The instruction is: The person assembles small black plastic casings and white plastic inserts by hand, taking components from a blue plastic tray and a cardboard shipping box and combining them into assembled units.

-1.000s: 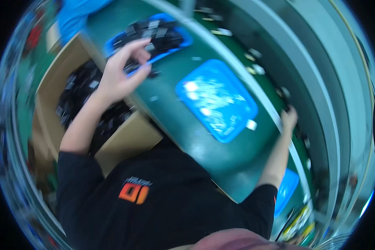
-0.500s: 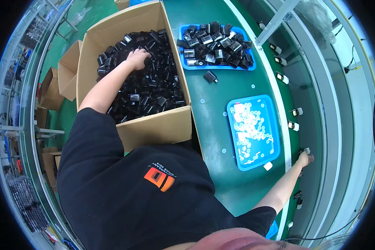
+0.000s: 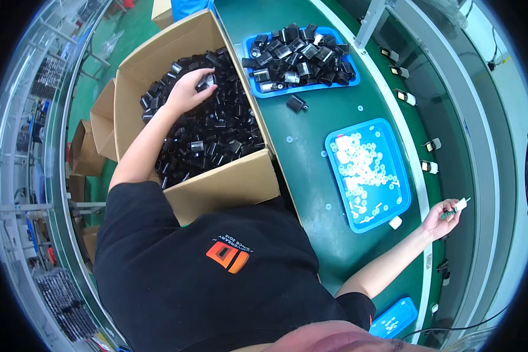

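Note:
My left hand [image 3: 188, 94] is over the open cardboard box [image 3: 223, 188], its fingers closed round a glossy black plastic housing [image 3: 206, 83]. Many similar black housings [image 3: 208, 126] fill the box beneath it. Out at the right, beside the conveyor strip, my right hand [image 3: 437, 223] pinches a small green circuit board with a white block [image 3: 455, 209] between thumb and fingers. A thin pin or wire sticks out from the white block. Nearest to that hand are a small white block [image 3: 395, 223] on the green table and a blue tray [image 3: 358, 226] of small white discs and slips.
A blue tray [image 3: 249, 79] heaped with black housings stands at the back, with one loose housing [image 3: 297, 104] before it. Several white-and-dark parts [image 3: 429, 167] line the conveyor. Another blue tray [image 3: 408, 311] lies near right. Metal rails [image 3: 484, 176] run along the far right.
My left hand has lifted slightly and now grips a black housing. My right hand has come up from the conveyor strip with the circuit board in its fingers. The view has shifted a little.

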`<action>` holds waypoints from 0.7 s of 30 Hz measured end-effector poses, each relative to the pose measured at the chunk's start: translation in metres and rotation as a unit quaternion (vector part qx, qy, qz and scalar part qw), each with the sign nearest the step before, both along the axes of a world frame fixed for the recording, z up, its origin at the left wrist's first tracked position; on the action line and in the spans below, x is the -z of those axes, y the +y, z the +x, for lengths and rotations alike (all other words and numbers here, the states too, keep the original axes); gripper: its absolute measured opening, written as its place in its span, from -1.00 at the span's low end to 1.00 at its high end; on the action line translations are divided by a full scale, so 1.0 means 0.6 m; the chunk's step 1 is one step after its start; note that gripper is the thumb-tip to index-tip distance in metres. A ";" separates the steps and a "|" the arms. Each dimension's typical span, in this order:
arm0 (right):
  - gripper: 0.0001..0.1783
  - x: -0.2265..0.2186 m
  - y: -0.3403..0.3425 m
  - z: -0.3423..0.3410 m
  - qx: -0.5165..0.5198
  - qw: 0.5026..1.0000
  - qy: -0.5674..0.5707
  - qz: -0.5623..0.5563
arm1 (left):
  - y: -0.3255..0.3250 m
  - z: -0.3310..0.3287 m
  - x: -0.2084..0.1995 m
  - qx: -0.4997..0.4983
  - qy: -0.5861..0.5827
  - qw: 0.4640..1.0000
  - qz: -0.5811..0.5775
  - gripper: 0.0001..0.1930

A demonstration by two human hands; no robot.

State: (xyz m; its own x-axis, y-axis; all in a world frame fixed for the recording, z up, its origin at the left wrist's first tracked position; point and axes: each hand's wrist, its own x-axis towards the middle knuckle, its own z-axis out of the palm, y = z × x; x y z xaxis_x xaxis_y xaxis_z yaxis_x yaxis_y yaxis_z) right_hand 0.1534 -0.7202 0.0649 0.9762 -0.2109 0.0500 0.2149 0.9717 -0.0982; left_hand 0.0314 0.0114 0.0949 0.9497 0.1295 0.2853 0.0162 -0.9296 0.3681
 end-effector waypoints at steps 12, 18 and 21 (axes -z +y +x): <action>-0.73 -0.109 0.305 -0.121 -0.021 0.967 0.000 -0.256 | -0.410 0.087 -0.180 0.439 -0.026 0.854 -0.277 -0.39; -0.68 -0.158 0.310 -0.173 -0.008 0.859 -0.064 -0.507 | -0.535 0.114 -0.164 0.535 0.069 0.793 -0.282 -0.37; -0.68 -0.164 0.286 -0.175 0.052 0.777 -0.043 -0.625 | -0.569 0.119 -0.126 0.495 0.012 0.824 -0.275 -0.47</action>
